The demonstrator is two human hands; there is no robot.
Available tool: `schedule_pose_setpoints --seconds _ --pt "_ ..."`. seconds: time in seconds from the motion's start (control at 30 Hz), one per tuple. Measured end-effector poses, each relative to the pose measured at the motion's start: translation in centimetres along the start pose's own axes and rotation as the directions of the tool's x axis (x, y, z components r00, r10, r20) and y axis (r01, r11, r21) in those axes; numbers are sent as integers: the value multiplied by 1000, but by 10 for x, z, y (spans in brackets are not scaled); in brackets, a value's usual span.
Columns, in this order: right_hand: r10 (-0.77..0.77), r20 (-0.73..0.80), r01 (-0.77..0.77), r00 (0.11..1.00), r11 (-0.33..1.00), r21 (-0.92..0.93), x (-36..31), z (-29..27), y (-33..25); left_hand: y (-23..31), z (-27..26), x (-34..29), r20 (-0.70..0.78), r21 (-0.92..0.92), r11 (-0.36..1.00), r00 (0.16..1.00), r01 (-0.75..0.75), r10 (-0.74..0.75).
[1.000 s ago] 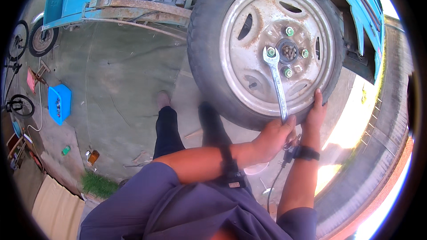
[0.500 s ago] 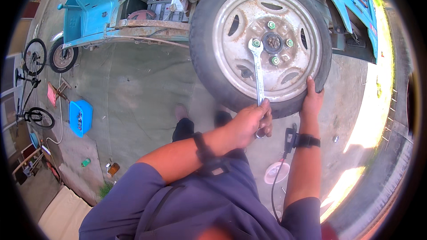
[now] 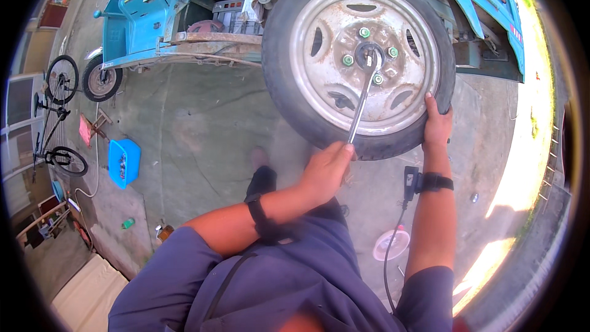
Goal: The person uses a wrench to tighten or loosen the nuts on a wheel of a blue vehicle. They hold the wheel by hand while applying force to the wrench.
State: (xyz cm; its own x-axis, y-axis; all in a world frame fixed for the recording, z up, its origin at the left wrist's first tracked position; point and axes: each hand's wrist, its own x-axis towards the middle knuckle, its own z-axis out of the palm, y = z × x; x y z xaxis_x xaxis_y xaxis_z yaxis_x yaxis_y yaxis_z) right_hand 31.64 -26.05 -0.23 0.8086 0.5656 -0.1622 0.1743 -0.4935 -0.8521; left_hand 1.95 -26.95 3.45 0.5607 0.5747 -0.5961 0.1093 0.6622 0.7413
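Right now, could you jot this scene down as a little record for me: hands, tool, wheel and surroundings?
Left hand: the left hand grips a wrench by its near end
Right hand: the right hand rests against the lower right edge of the tyre
Tool position: far end over the hub; contact unclear
Wheel: pale, rust-stained rim with four greenish nuts
Vehicle: blue vehicle behind the wheel
Ground, left: blue tub holding small items
Far left: bicycle
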Motion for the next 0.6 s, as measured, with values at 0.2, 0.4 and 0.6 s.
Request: schedule_pose_setpoints --seconds 0.2,0.4,0.6 --pt "-8 7 8 1000 1000 4 -1 3 -2 -10 -6 -6 -72 -99 994 996 40 -47" --pt "-1 -13 1 1000 1000 -16 -1 2 -6 -7 -5 2 -38 -206 975 995 80 -90" --pt "-25 5 26 1000 1000 -17 1 2 -4 -18 2 13 -25 -371 926 996 70 -85"
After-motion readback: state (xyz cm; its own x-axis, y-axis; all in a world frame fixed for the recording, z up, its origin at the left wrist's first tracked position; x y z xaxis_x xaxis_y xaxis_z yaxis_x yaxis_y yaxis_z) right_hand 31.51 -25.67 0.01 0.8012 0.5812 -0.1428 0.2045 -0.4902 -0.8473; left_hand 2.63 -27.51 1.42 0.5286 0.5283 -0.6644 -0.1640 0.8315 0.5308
